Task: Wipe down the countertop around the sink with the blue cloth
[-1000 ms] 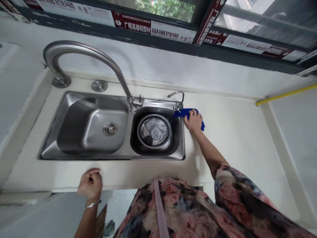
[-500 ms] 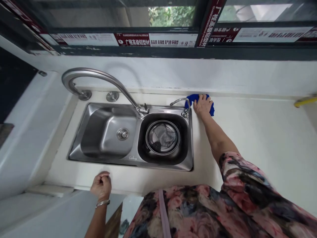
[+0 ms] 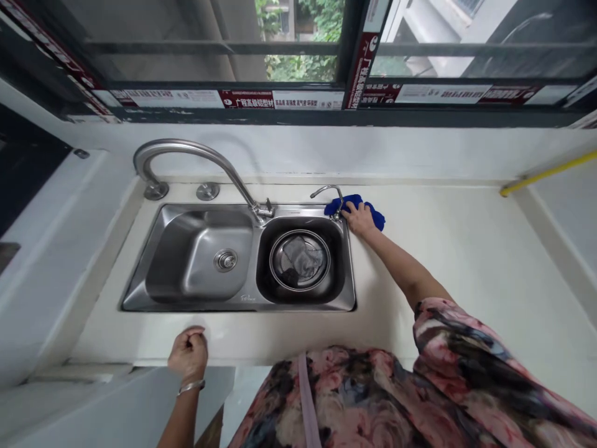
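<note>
My right hand (image 3: pixel 360 219) presses a blue cloth (image 3: pixel 375 218) flat on the pale countertop (image 3: pixel 443 249), right beside the small tap (image 3: pixel 329 194) at the back right corner of the steel double sink (image 3: pixel 242 300). Its fingers are curled over the cloth. My left hand (image 3: pixel 188 353) is closed in a loose fist over the counter's front edge, below the left basin, with a silver bangle on the wrist. The right basin holds a round metal strainer basket (image 3: pixel 300 260) with something grey in it.
A tall curved steel faucet (image 3: pixel 196 155) arches from the back left over the divider. The left basin has a drain (image 3: pixel 226 260). A window frame with red and white stickers (image 3: pixel 261 99) runs along the back wall. A yellow pipe (image 3: pixel 545 173) crosses the far right.
My right hand slid the blue cloth from the sink's right rim to the back wall, then back to the small tap. My left hand has stayed on the counter edge.
</note>
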Demonstrator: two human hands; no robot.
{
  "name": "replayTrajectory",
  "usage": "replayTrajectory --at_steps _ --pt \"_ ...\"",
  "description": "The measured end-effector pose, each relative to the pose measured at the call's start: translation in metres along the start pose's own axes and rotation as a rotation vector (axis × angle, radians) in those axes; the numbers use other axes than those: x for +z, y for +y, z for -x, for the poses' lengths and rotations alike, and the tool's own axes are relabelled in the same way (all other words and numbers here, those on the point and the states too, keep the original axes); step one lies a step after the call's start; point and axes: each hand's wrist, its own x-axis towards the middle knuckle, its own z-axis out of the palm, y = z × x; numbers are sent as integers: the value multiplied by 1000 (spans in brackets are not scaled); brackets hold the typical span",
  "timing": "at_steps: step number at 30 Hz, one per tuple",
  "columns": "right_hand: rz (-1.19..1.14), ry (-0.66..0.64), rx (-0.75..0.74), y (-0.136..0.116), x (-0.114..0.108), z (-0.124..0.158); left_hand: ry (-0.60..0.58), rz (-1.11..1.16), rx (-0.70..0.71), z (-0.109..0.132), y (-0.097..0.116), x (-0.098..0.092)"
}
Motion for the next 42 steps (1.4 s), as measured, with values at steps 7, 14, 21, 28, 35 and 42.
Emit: replayTrajectory --at_steps 7,14,21,28,35,42 --pt "120 -132 122 -24 -4 23 -2 61 32 6 4 2" --pt "194 -198 93 -49 -14 81 -65 118 41 11 -3 7" --pt "78 -182 36 -68 -5 170 -8 171 57 12 -4 13" --pt "-143 -13 -58 -88 32 305 -29 140 35 13 -2 13" --pt "-174 36 94 -92 45 311 -62 113 2 15 0 12" --pt "-203 105 253 -70 31 199 -5 139 7 12 -4 13"
